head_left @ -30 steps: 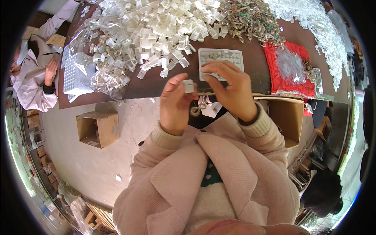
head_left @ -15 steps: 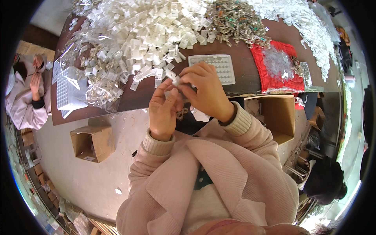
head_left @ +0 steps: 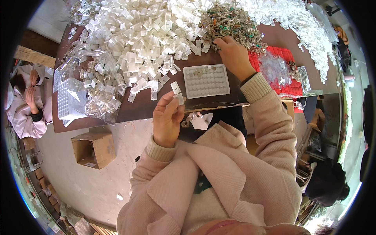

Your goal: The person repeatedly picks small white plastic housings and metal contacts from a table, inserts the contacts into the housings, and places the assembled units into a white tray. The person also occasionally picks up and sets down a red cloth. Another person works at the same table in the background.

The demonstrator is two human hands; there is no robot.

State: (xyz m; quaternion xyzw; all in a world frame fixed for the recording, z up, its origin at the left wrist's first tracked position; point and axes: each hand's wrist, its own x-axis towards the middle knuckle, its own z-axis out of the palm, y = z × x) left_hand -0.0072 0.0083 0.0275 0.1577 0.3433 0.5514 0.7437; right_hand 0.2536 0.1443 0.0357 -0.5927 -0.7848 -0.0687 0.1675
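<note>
In front of my chest, my left hand (head_left: 167,122) pinches a small white plastic box (head_left: 177,92) with its lid folded open. My right hand (head_left: 236,58) reaches out across the table, fingertips closed at the near edge of a heap of small metallic trinkets (head_left: 231,24) with green and brown bits. Whatever those fingertips grip is hidden. Between the hands lies a white tray (head_left: 208,95) with rows of small hollows; a few pieces sit in its far rows. Beyond my left hand spreads a big pile of similar white boxes (head_left: 141,35).
A red cloth (head_left: 284,53) with clear plastic bits lies at the right of the brown table (head_left: 137,111). Clear plastic pieces (head_left: 309,31) heap behind it. Stacked clear trays (head_left: 70,100) stand at left, near another person (head_left: 29,94). A cardboard box (head_left: 94,149) rests on the floor.
My right hand has left the small box and moved forward and right to the trinket heap. My left hand still holds the box, now slightly lower. The tray shows more fully.
</note>
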